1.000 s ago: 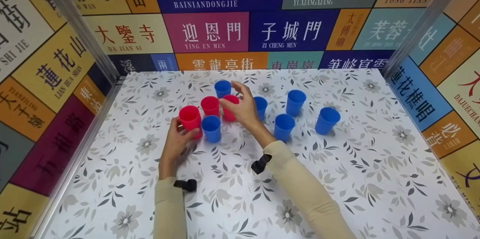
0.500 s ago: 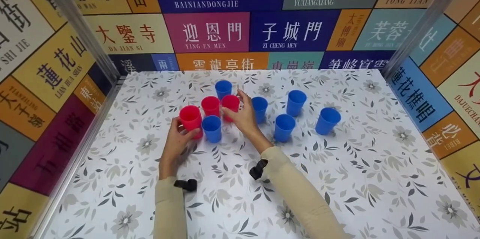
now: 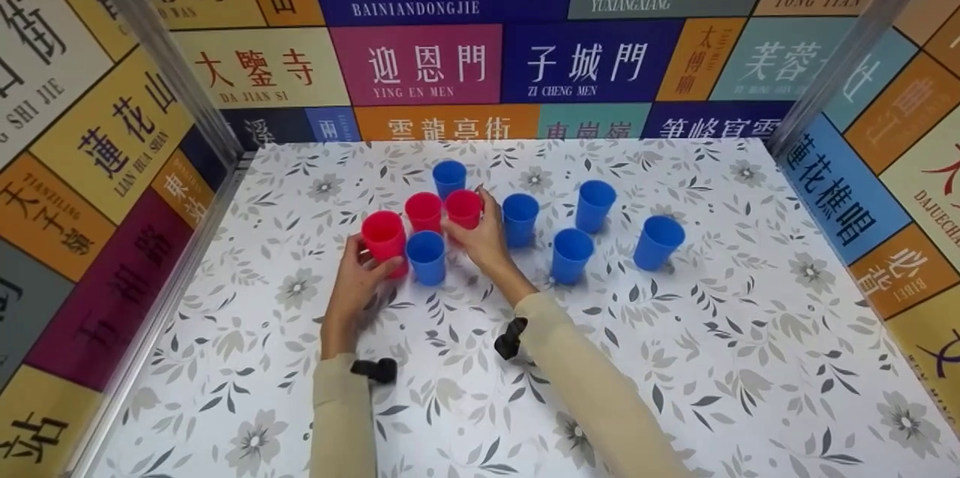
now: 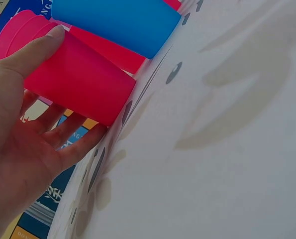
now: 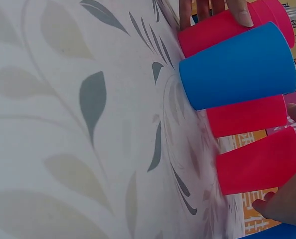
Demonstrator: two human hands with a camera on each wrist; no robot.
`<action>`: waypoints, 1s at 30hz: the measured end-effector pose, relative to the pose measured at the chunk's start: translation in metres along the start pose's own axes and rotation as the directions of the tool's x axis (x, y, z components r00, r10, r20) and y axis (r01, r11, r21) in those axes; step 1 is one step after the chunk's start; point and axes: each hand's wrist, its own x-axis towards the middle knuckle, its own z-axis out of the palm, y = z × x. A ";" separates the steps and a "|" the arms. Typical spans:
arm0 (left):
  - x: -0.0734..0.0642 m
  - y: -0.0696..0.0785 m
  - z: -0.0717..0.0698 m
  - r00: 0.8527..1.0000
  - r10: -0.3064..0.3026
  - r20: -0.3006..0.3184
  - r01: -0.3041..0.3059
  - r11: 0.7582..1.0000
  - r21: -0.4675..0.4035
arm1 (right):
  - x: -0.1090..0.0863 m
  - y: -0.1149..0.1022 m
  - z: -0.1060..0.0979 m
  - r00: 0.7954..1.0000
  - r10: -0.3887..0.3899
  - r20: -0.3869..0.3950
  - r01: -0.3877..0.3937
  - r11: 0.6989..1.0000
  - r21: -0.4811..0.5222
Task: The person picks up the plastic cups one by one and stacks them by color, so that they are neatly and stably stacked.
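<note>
My left hand (image 3: 356, 279) curls round the leftmost red cup (image 3: 382, 234), thumb on the near side and fingers behind. Extra rims at its mouth in the left wrist view show red cups nested together (image 4: 80, 74). My right hand (image 3: 480, 234) holds another red cup (image 3: 463, 208) between thumb and fingers, its base close to the table in the right wrist view. A third red cup (image 3: 424, 209) stands between these two. Just in front of it is a blue cup (image 3: 426, 259), upright, and another blue cup (image 3: 449, 178) stands behind.
Right of my right hand stands a blue cup (image 3: 520, 220). Farther right are three more upright blue cups, the nearest (image 3: 572, 256), the back one (image 3: 596, 205) and the outermost (image 3: 659, 242). Printed panels (image 3: 427, 61) enclose the flowered table (image 3: 450, 418) at back and sides.
My right hand has drawn back and down from over the red cup's rim, and its thumb and fingers now sit round that cup's sides. The left hand and the other cups stay put.
</note>
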 end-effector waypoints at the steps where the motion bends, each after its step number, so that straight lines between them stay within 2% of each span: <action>1: 0.000 0.000 0.000 1.000 -0.007 0.001 0.007 1.000 -0.002 | 0.000 0.001 0.001 1.000 0.001 -0.004 -0.001 1.000 -0.001; 10: 0.001 0.000 0.000 0.999 -0.049 0.007 0.049 0.999 0.004 | 0.004 0.003 0.003 0.999 0.029 -0.015 -0.028 0.999 0.037; 18: 0.002 0.000 -0.001 0.998 -0.062 -0.002 0.062 0.998 0.000 | 0.005 0.003 0.006 1.000 -0.002 -0.025 0.003 0.999 0.050; 25: 0.003 -0.002 -0.001 1.000 -0.013 0.007 0.013 1.000 0.003 | 0.005 -0.003 0.003 1.000 -0.019 -0.022 0.020 0.999 0.026; 30: 0.000 0.001 0.000 1.000 0.000 0.011 0.000 1.000 -0.002 | 0.005 -0.012 -0.001 1.000 0.017 -0.009 -0.017 1.000 0.016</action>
